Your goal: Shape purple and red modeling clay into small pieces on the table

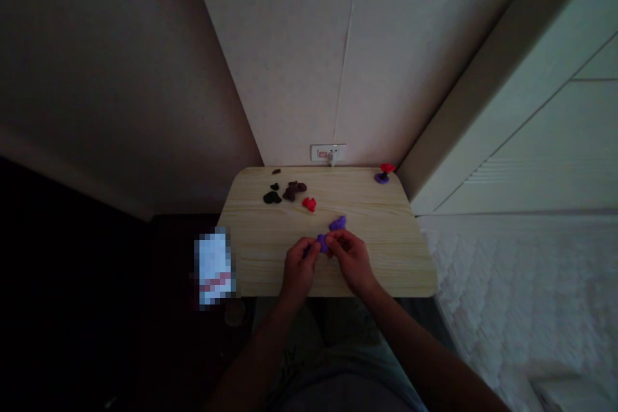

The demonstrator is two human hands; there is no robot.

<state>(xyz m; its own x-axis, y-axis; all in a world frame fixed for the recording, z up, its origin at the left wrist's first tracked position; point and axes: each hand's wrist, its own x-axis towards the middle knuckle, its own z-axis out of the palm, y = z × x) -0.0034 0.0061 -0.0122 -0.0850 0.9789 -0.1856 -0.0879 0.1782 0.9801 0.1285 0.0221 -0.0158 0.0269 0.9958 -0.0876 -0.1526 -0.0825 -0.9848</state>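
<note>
Over the near middle of a small light wooden table (386, 257), my left hand (299, 267) and my right hand (351, 259) meet with fingers pinched together on a small purple clay piece (322, 243). Another purple clay lump (338, 223) lies on the table just beyond my right fingers. A red clay lump (309, 204) sits further back, with dark brown clay pieces (294, 190) and black pieces (271, 196) to its left.
A red-and-purple clay figure (383, 172) stands at the table's far right corner. A wall socket (328, 153) sits behind the table. A white cabinet (521, 116) and a white quilted bed (521, 296) lie to the right. A blurred white patch (214, 265) hangs at the table's left edge.
</note>
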